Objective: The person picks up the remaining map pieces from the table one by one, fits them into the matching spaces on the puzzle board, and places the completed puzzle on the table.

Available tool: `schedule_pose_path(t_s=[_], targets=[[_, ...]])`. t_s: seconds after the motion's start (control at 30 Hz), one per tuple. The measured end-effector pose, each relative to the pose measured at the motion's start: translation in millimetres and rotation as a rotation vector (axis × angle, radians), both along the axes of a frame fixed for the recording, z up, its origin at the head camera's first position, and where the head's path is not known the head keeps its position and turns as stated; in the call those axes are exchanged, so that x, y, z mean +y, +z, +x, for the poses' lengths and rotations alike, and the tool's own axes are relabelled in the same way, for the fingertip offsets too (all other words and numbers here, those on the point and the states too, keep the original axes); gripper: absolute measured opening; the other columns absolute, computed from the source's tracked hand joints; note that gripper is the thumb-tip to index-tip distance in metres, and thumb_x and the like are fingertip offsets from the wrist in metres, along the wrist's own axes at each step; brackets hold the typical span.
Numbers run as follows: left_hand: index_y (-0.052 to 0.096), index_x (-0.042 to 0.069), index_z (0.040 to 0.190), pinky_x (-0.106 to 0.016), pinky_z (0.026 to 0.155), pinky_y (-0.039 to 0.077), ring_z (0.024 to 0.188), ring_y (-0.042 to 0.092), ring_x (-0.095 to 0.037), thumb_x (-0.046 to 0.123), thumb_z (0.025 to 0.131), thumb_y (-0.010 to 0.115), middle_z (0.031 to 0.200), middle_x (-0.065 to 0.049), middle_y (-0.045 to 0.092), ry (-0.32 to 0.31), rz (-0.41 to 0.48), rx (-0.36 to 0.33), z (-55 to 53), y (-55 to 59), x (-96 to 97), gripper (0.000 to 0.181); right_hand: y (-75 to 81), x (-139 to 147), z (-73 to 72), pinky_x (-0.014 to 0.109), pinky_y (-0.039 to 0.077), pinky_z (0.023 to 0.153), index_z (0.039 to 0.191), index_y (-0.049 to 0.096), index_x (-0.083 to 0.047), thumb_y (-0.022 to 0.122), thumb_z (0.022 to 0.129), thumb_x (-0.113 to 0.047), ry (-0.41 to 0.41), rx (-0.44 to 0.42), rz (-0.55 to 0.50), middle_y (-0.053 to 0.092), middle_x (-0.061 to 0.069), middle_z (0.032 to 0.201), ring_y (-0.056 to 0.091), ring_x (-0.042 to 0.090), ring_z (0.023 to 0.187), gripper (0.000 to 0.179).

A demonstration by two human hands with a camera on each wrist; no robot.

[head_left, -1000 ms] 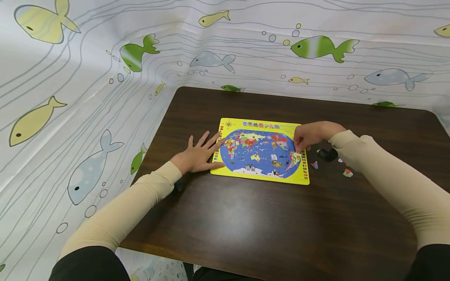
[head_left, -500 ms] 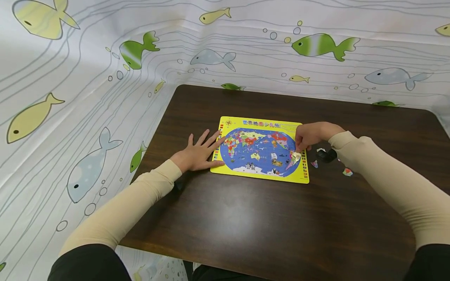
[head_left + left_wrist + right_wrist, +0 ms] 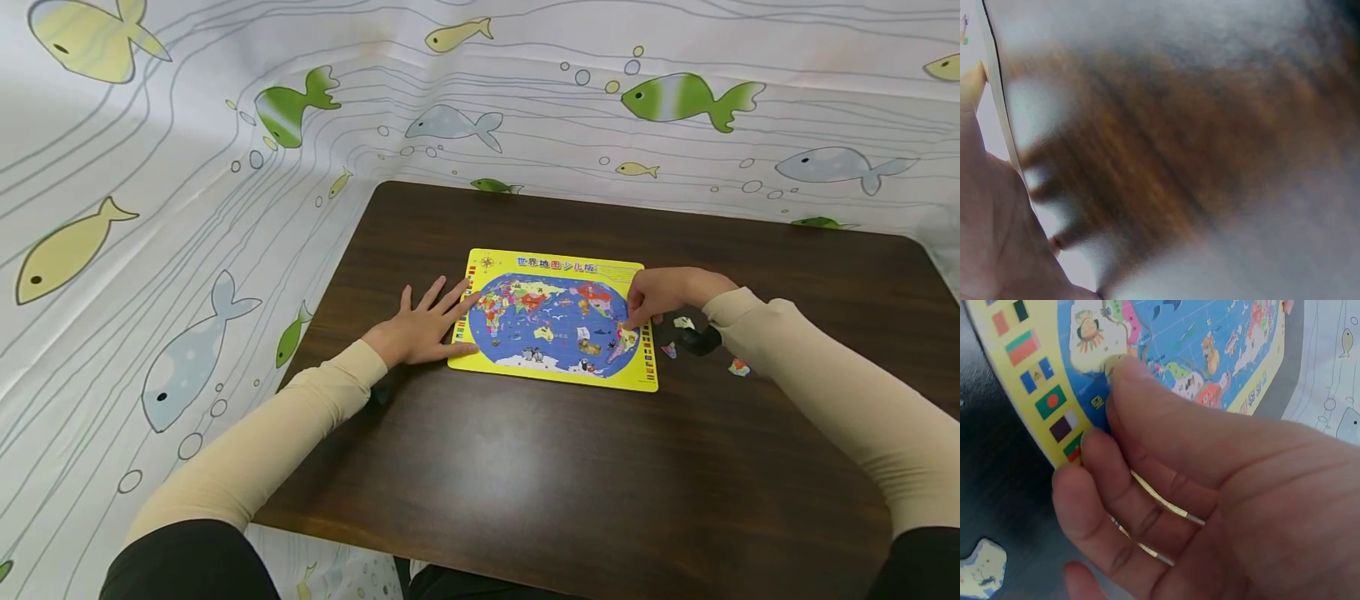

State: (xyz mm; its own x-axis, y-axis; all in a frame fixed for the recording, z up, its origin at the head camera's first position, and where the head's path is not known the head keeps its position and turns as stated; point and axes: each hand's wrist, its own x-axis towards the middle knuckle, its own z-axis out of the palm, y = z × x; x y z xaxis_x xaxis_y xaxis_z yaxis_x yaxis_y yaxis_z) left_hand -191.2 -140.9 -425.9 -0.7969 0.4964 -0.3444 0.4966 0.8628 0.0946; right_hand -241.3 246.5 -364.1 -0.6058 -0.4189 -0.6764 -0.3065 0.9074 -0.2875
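Observation:
A yellow-bordered world map puzzle board (image 3: 639, 377) lies flat on the table. My left hand (image 3: 420, 333) is spread at its left side, with fingertips and thumb resting on the border; the left wrist view shows part of this hand (image 3: 997, 231) beside the board's edge. At the map's right side my right hand (image 3: 671, 289) pinches a South America puzzle piece (image 3: 628, 337) between thumb and index finger. In the right wrist view the cream piece (image 3: 1094, 347) lies on the blue map by the thumb tip. The remaining right fingers curl over the flag border.
Several loose puzzle pieces lie right of the board, among them a cream one (image 3: 683, 322), a pink-purple one (image 3: 669, 351) and a red-green one (image 3: 738, 367). A black device (image 3: 699, 340) sits under the right wrist. Fish-printed cloth (image 3: 562, 108) hangs behind the dark table (image 3: 525, 475).
The right fingertips have shifted slightly left and up at the South America piece, which now looks flatter on the map. The left hand has stayed in place.

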Motion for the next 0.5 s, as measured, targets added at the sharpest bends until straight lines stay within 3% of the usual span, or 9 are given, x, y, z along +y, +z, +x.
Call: schedule_pose_path(t_s=[0.5], targets=[[-0.008, 0.04, 0.152, -0.073, 0.108, -0.001, 0.149, -0.011, -0.032, 0.083, 0.082, 0.025, 0.162, 0.006, -0.015, 0.001, 0.001, 0.005, -0.9, -1.1, 0.8, 0.088, -9.3, 4.2, 8.7, 0.028, 0.048, 0.069, 0.083, 0.063, -0.01, 0.074, 0.081, -0.04, -0.014, 0.059, -0.027, 0.065, 0.001, 0.084, 0.054, 0.016, 0.075, 0.033]])
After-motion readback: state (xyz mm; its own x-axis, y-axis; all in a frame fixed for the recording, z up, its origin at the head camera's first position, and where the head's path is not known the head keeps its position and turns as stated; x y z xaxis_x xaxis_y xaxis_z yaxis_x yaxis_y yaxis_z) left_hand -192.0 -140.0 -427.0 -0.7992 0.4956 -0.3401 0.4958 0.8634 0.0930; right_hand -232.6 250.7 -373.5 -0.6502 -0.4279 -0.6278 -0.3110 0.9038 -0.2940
